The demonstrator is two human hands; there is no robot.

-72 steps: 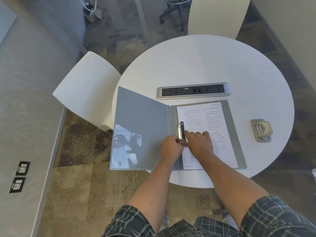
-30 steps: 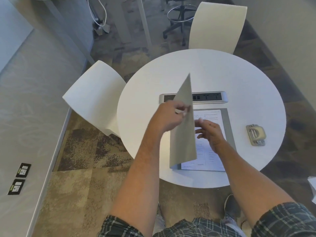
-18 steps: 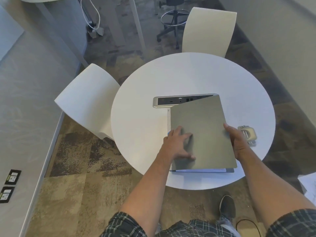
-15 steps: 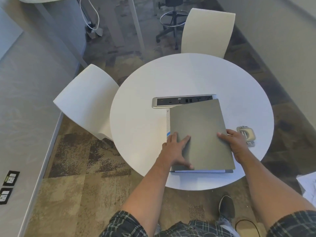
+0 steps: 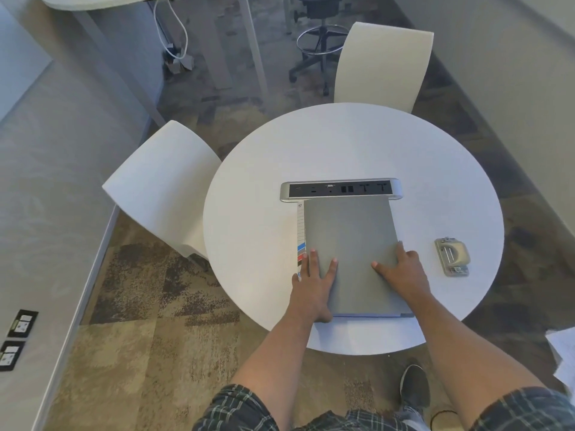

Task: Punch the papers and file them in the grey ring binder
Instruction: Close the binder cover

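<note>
Cover had swung over since a second back, when the left hand held it upright; the grey ring binder (image 5: 350, 253) now lay closed at the near edge of the round table (image 5: 249, 213), papers inside, so filing looked done. Left hand (image 5: 312, 287) pressed flat at the spine side, right hand (image 5: 401, 272) flat at the right edge, fingers straight, gripping nothing. Hole punch (image 5: 452, 256) sat apart toward the right edge. Binder's far end touched the power strip (image 5: 340, 189); bare tabletop beyond.
</note>
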